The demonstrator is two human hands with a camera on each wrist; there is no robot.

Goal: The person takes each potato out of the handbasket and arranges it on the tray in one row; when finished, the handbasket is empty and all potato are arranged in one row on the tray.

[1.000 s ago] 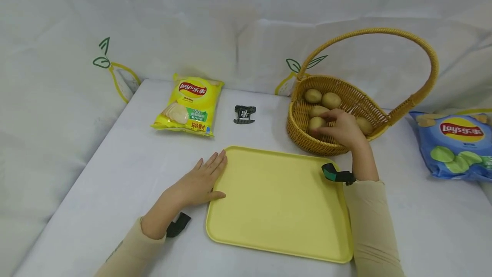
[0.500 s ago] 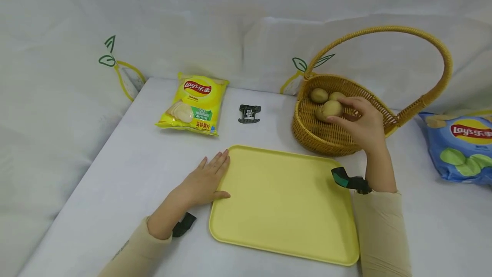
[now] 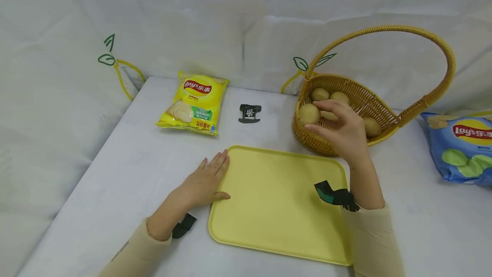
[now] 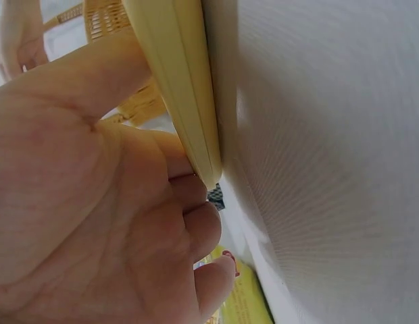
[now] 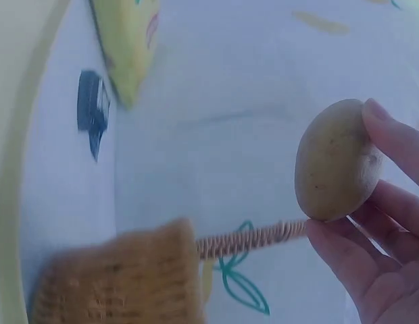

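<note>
Potato (image 3: 309,114) is pinched btw R hand's (image 3: 344,134) thumb & fingers; it's carried at the fingertips, to the left of them in head view, over the basket's (image 3: 307,139) left rim, just beyond the far edge of the tray (image 3: 276,208) nr its far R corner. Lifted clear of basket, prob.; rim contact can't be told. Long axis: in R wrist view it's seen running approx top-to-bottom, across the line of the handle (image 5: 253,239), w/ digits set nr both ends; outline is almost round in head view, so true lie can't be confirmed. R hand is much the nearer one. L hand (image 3: 203,185) is laid at the tray's L edge, fingers straight & close tog., thumb spread apart & over the rim; nothing pinched there, potato well apart from it. Tray surface lies nearer the body than potato, toward worktop's (image 3: 153,166) near edge, so any shift onto it would call for a move nearer & down, by judgement. Other potatoes (image 3: 371,127) are left in basket, toward worktop's far edge.
</note>
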